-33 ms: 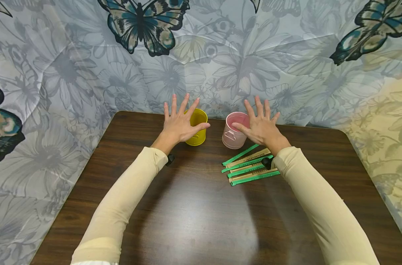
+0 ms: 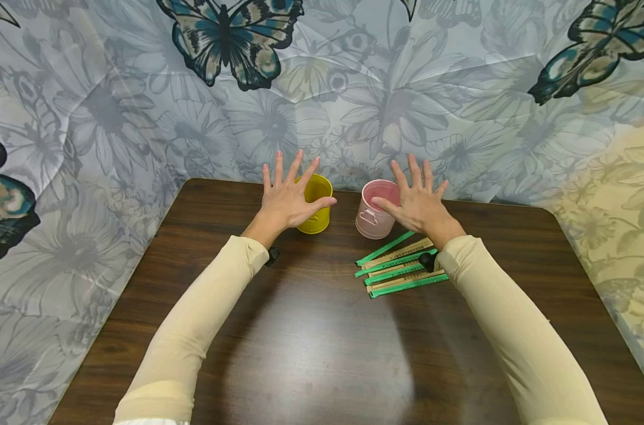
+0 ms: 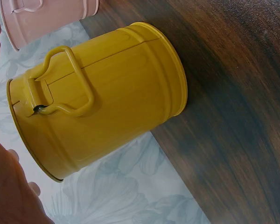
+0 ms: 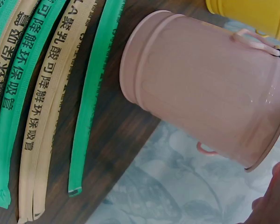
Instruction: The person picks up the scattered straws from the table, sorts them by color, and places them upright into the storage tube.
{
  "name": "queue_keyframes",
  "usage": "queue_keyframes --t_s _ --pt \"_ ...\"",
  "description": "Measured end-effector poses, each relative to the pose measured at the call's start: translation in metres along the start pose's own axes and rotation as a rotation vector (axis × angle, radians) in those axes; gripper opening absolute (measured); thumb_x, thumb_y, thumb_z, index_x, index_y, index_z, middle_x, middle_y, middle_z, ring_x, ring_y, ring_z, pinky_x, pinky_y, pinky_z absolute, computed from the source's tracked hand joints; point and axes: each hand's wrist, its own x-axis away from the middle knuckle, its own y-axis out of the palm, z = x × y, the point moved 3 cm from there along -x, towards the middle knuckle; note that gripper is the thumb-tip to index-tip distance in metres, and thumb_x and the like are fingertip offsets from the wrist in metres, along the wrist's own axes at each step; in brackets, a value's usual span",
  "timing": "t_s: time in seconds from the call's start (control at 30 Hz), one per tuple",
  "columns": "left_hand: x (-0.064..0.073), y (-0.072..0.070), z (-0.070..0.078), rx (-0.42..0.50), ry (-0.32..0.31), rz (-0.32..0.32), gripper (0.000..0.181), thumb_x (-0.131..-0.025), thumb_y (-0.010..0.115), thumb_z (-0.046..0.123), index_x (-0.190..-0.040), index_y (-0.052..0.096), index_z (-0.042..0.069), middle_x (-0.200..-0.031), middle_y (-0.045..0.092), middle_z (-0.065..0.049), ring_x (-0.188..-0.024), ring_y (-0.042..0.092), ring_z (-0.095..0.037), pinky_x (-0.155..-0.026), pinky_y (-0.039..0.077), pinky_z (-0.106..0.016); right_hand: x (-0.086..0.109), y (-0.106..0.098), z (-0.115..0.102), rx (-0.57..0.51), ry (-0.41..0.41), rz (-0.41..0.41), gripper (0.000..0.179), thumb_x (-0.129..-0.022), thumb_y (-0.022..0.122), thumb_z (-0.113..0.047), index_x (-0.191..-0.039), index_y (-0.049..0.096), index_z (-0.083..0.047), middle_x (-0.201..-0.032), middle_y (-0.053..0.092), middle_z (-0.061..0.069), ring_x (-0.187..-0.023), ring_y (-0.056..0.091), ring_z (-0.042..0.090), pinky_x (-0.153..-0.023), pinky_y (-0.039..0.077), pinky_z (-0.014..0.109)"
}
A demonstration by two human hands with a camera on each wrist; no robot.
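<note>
My left hand [image 2: 285, 203] is held palm down with fingers spread, overlapping the left side of a small yellow metal bucket [image 2: 319, 219]. In the left wrist view that bucket [image 3: 121, 88] shows a wire handle on its side, and the fingers are apart from it. My right hand [image 2: 421, 206], also spread, hovers over the right side of a pink bucket [image 2: 369, 223]. Paper-wrapped drinking straws [image 2: 393, 274], several green and tan, lie beneath the right wrist, partly hidden by it. Printed wrappers [image 4: 51, 84] show up close in the right wrist view. Neither hand holds anything.
Both buckets stand upright near the back edge of the dark wooden table [image 2: 322, 354]. Behind the table hangs a grey floral cloth [image 2: 279, 124] with butterfly prints. Black wrist cameras [image 2: 428, 261] sit under the cuffs of the cream sleeves [image 2: 205, 319].
</note>
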Motion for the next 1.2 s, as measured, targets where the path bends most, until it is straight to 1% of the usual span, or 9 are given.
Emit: queue_keyframes --t_s 0.17,0.3,0.4,0.53,0.6,0.73,0.87,0.97,1.2 --pt "0.0 0.001 -0.001 0.02 0.004 0.001 0.094 -0.085 0.032 0.092 -0.159 -0.009 0.05 -0.172 -0.019 0.01 -0.158 -0.024 -0.037 -0.126 -0.012 -0.063 0.001 0.001 0.001 0.004 -0.001 0.004 0.101 -0.091 0.029 -0.085 -0.165 -0.005 -0.025 -0.171 -0.019 0.015 -0.155 -0.016 0.051 -0.106 -0.005 0.09" --pt "0.0 0.003 -0.003 0.07 0.011 0.001 0.095 -0.086 0.038 0.088 -0.16 -0.009 0.049 -0.172 -0.017 0.01 -0.157 -0.025 -0.035 -0.126 -0.014 -0.063 0.004 0.003 0.003 0.017 -0.016 0.003 0.1 -0.093 0.029 -0.083 -0.165 -0.004 -0.023 -0.172 -0.016 0.015 -0.156 -0.013 0.051 -0.108 -0.005 0.088" --pt "0.001 0.006 -0.005 0.107 0.02 0.012 0.1 -0.087 0.042 0.086 -0.161 -0.009 0.044 -0.173 -0.013 0.008 -0.158 -0.023 -0.036 -0.126 -0.015 -0.062 0.008 0.003 0.004 0.023 -0.034 0.015 0.098 -0.094 0.03 -0.081 -0.165 -0.002 -0.022 -0.172 -0.012 0.016 -0.157 -0.009 0.05 -0.11 -0.005 0.087" --pt "0.0 0.01 -0.008 0.134 0.024 0.04 0.108 -0.083 0.041 0.09 -0.163 -0.01 0.039 -0.174 -0.009 0.007 -0.16 -0.017 -0.035 -0.127 -0.012 -0.062 0.014 0.002 0.007 0.008 -0.065 0.045 0.095 -0.096 0.034 -0.077 -0.166 0.001 -0.022 -0.173 -0.006 0.017 -0.157 -0.005 0.049 -0.114 -0.003 0.084" --pt "0.0 0.012 -0.009 0.151 0.024 0.056 0.112 -0.08 0.041 0.093 -0.163 -0.009 0.037 -0.174 -0.005 0.006 -0.16 -0.014 -0.035 -0.127 -0.01 -0.062 0.017 0.002 0.009 0.0 -0.08 0.054 0.092 -0.098 0.035 -0.075 -0.166 0.002 -0.022 -0.173 -0.003 0.017 -0.158 -0.003 0.047 -0.115 -0.001 0.082" --pt "0.0 0.015 -0.011 0.209 0.026 0.085 0.118 -0.077 0.049 0.092 -0.164 -0.004 0.033 -0.174 0.005 0.004 -0.161 -0.005 -0.035 -0.128 -0.006 -0.062 0.027 0.001 0.013 -0.001 -0.103 0.062 0.089 -0.101 0.038 -0.069 -0.166 0.006 -0.018 -0.172 0.003 0.019 -0.158 0.002 0.047 -0.118 0.004 0.079" --pt "-0.001 0.018 -0.014 0.251 0.017 0.094 0.122 -0.076 0.057 0.089 -0.165 -0.002 0.03 -0.173 0.01 0.004 -0.162 0.001 -0.032 -0.129 -0.003 -0.061 0.039 0.001 0.017 -0.024 -0.12 0.074 0.085 -0.102 0.046 -0.06 -0.165 0.011 -0.014 -0.169 0.01 0.023 -0.156 0.009 0.048 -0.122 0.009 0.074" --pt "-0.002 0.021 -0.015 0.286 0.013 0.097 0.125 -0.074 0.063 0.086 -0.165 -0.001 0.028 -0.173 0.013 0.003 -0.162 0.006 -0.032 -0.129 0.003 -0.061 0.049 0.002 0.02 -0.04 -0.125 0.092 0.083 -0.102 0.052 -0.055 -0.164 0.016 -0.012 -0.167 0.014 0.025 -0.153 0.015 0.05 -0.121 0.016 0.072" --pt "-0.001 0.026 -0.018 0.419 0.003 0.093 0.13 -0.069 0.073 0.081 -0.165 0.003 0.028 -0.172 0.018 -0.011 -0.159 0.016 -0.037 -0.129 0.013 -0.059 0.074 0.006 0.026 -0.049 -0.139 0.149 0.078 -0.1 0.064 -0.041 -0.159 0.027 -0.006 -0.159 0.027 0.028 -0.144 0.027 0.051 -0.113 0.031 0.071"
